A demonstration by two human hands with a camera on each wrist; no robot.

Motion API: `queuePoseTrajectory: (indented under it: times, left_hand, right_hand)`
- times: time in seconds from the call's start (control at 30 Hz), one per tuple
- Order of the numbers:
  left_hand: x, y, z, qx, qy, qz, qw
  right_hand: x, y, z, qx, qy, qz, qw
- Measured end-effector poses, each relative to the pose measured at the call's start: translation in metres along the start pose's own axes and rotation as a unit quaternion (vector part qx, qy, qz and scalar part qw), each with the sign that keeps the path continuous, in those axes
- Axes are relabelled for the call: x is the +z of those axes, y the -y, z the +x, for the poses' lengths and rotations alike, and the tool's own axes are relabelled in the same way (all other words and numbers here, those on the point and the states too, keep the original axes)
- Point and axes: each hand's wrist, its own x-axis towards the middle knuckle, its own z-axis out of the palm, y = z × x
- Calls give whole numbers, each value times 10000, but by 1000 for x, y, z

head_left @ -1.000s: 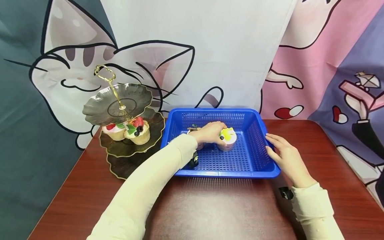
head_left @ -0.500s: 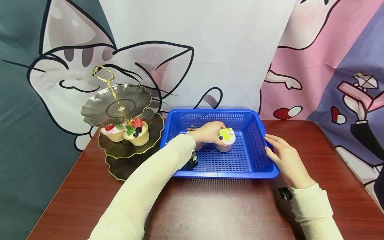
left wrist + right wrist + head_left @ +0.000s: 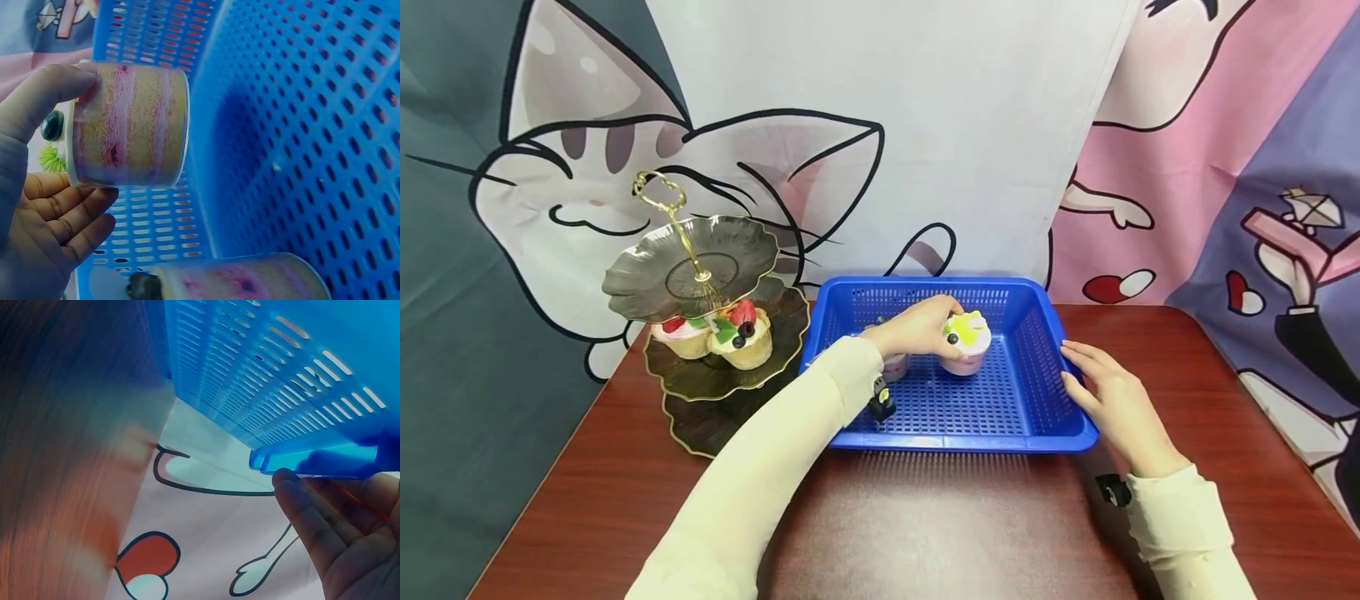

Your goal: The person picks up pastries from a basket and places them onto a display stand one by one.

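My left hand (image 3: 917,326) pinches a cake cup (image 3: 966,343) between thumb and fingers, inside the blue basket (image 3: 947,438). Pink and cream layers show through its clear side in the left wrist view; yellow fruit and a dark berry top it. Its base hangs a little above the basket floor. A second layered cup (image 3: 244,278) stands below the left hand, mostly hidden by it in the head view. My right hand (image 3: 1108,398) rests its fairly straight fingers on the basket's right rim, also seen at the rim (image 3: 325,469) in the right wrist view.
A tiered stand (image 3: 696,268) with dark scalloped plates and a gold handle stands left of the basket. Two fruit-topped cupcakes (image 3: 743,340) sit on its middle plate. The brown wooden table (image 3: 970,517) carries everything, and a cartoon-printed cloth (image 3: 985,142) hangs behind.
My left hand has raised the cake cup slightly from the basket floor. The right hand stays at the rim, and the basket keeps its place.
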Motion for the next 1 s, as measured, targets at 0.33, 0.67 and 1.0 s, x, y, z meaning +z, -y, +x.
queuePoseTrajectory:
  times: [0.33, 0.67, 1.0]
  left_hand:
    - [-11, -10, -12, 150, -197, -255, 9994]
    - [-19, -17, -24, 440, -303, -587, 9968]
    - [-28, -28, -38, 541, -512, -546, 9957]
  right_hand:
    - [1, -1, 0, -129, -127, 5, 9998]
    - [-1, 2, -5, -74, -139, 53, 9999]
    - [0, 1, -5, -44, -171, 22, 9998]
